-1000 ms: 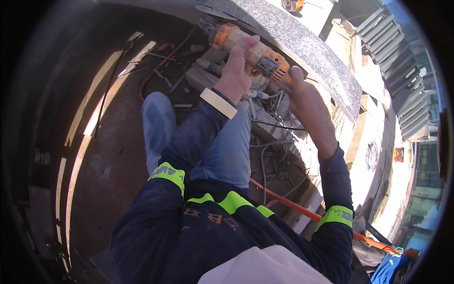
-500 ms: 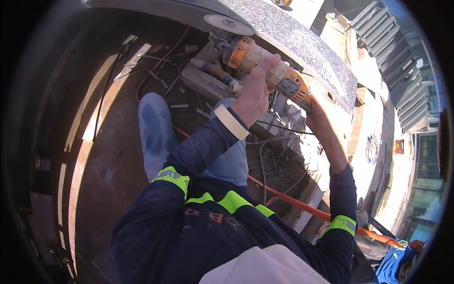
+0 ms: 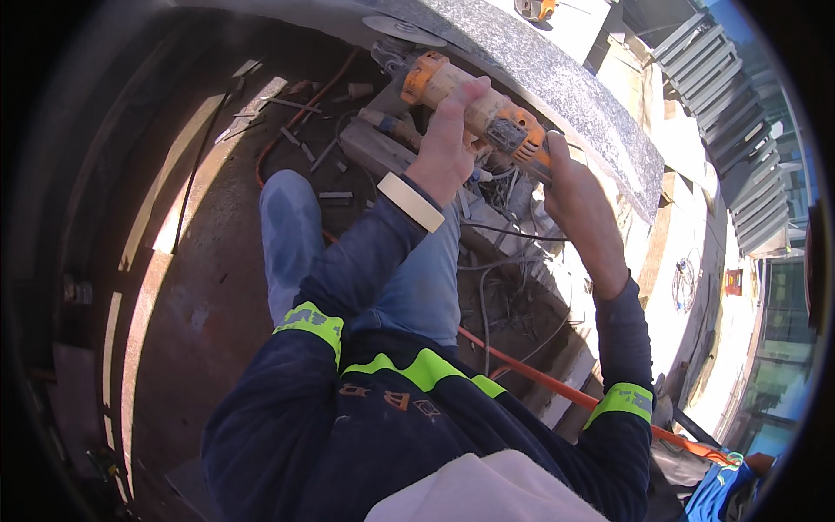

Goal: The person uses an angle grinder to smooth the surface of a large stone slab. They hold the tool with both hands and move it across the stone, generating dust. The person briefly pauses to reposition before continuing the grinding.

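I hold a dusty orange and beige angle grinder [image 3: 470, 103] with both hands. My left hand [image 3: 445, 143] is closed round the middle of its body, thumb on top. My right hand [image 3: 578, 196] grips the rear end, where the fingers partly hide the handle. The grinder's pale round disc [image 3: 403, 31] lies at the edge of a grey speckled stone slab [image 3: 557, 83]; I cannot tell whether they touch. A tape roll [image 3: 410, 203], off-white and ring-shaped, sits round my left wrist.
Beneath the grinder, a second dusty power tool [image 3: 391, 127] rests on a block [image 3: 370, 148]. Cables and offcuts litter the ground around rubble [image 3: 535, 213]. An orange hose [image 3: 557, 383] runs behind my right side. Another orange tool [image 3: 535, 9] lies beyond the slab.
Both hands and the grinder have shifted a little up and to the left along the slab's edge. My grip looks the same.
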### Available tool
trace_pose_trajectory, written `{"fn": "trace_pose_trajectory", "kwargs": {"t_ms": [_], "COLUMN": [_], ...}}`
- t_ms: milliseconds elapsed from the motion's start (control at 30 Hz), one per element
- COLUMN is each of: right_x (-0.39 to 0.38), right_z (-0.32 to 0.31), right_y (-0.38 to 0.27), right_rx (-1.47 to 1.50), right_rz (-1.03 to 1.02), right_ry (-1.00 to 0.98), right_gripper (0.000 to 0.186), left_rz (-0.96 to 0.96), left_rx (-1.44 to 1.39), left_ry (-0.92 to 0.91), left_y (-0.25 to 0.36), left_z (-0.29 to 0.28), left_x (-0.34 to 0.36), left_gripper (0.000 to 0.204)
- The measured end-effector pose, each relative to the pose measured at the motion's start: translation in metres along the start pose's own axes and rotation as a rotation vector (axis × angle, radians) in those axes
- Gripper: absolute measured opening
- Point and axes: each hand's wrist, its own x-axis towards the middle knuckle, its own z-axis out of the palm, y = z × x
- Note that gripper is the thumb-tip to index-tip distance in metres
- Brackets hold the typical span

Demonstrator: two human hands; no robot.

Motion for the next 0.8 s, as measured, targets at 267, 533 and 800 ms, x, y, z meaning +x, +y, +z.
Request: {"fn": "trace_pose_trajectory", "kwargs": {"t_ms": [267, 533, 800], "right_x": [0.015, -0.030, -0.060], "right_z": [0.004, 0.024, 0.058], "right_y": [-0.009, 0.046, 0.108], "right_rx": [-0.005, 0.063, -0.005], "right_rz": [-0.007, 0.024, -0.017], "right_ry": [-0.051, 0.051, 0.188], "right_gripper": [0.066, 0.061, 0.055], "left_rz": [-0.028, -0.028, -0.007], "left_rx": [0.007, -0.042, -0.034], "left_ry": [0.015, -0.027, -0.071], "left_y": [0.019, -0.024, -0.045], "left_z": [-0.008, 0.014, 0.031], "left_x": [0.013, -0.020, -0.034], "left_gripper": [0.043, 0.044, 0.036]}}
